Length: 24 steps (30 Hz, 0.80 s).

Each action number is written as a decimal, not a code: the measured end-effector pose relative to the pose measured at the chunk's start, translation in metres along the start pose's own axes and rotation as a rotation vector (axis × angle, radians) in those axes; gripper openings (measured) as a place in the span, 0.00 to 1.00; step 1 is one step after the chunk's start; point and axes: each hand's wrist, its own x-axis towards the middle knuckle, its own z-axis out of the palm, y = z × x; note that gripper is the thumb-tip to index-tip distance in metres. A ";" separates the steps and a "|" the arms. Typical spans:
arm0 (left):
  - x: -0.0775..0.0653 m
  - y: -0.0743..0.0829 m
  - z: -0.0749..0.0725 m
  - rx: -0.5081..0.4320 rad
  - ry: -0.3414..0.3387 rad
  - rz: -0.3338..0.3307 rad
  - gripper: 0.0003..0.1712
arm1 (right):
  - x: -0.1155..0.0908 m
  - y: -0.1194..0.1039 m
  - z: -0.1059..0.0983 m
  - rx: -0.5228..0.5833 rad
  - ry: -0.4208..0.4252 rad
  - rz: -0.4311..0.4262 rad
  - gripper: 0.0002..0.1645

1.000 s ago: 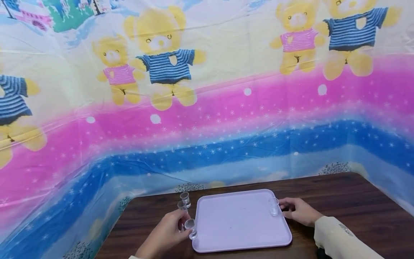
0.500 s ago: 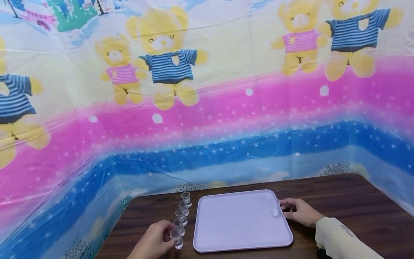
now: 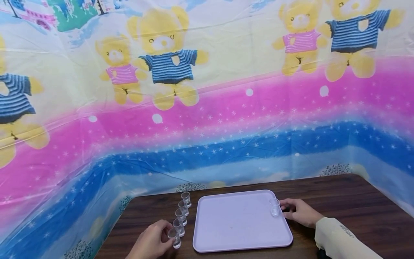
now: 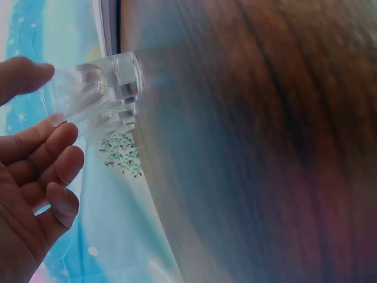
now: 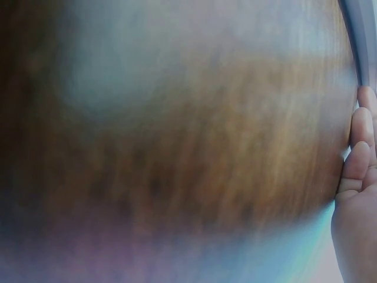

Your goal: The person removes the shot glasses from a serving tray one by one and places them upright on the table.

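Observation:
My left hand (image 3: 152, 239) pinches the nearest shot glass (image 3: 175, 241) of a row on the dark wood table. The left wrist view shows that clear glass (image 4: 88, 85) between thumb and fingertip, its base at the tabletop, the other fingers curled. Several more shot glasses (image 3: 183, 208) stand upright in line behind it. Another shot glass (image 3: 274, 208) stands at the right side of the pale lilac tray (image 3: 239, 230). My right hand (image 3: 302, 212) has its fingertips beside this glass and the tray's rim; whether they grip either is unclear. The right wrist view shows its curled fingers (image 5: 360, 156) by the tray's edge.
The wooden table (image 3: 349, 201) extends to the right of the tray. Behind it hangs a cloth backdrop (image 3: 220, 100) printed with teddy bears, close along the table's back edge. The glass row stands a short gap left of the tray.
My left hand has moved left and nearer with its glass, from the tray's left rim to the near end of the row. My right hand and the tray look unchanged.

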 end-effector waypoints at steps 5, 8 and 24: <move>0.001 0.008 0.001 0.079 0.103 0.012 0.16 | -0.001 0.000 -0.001 0.004 0.003 0.009 0.27; 0.002 0.016 -0.001 0.096 0.144 0.031 0.16 | 0.000 0.000 0.000 0.008 0.001 0.016 0.27; 0.040 0.067 0.026 0.047 0.194 0.306 0.15 | 0.001 0.000 0.003 0.002 0.022 0.057 0.27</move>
